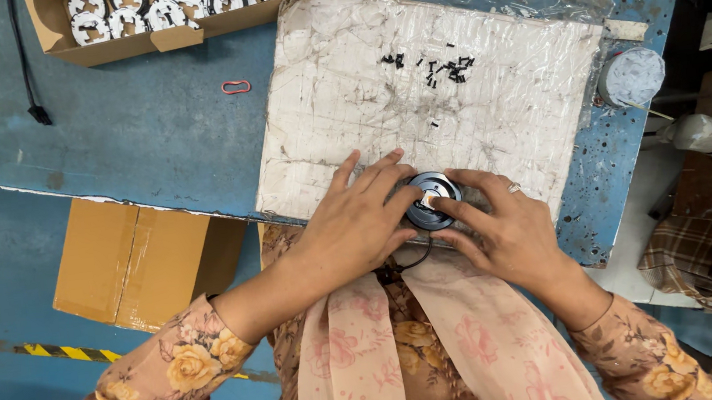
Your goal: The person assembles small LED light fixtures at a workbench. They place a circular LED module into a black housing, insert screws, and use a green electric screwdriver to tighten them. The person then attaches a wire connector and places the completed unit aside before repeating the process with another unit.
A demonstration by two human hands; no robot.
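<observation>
Head view: we see left hand [356,218] and right hand [504,228] meeting on round black part [432,201] at near edge of white worn board [415,88] on blue table [146,134]. Left fingers curl against part's left rim; right fingers pinch its right side, thumb tip on pale centre. Black wire [411,263] trails from part toward us. We note small black screws [443,67] scattered mid-board, red rubber band [236,86] left of board, cardboard box of white discs [151,14] at far left.
</observation>
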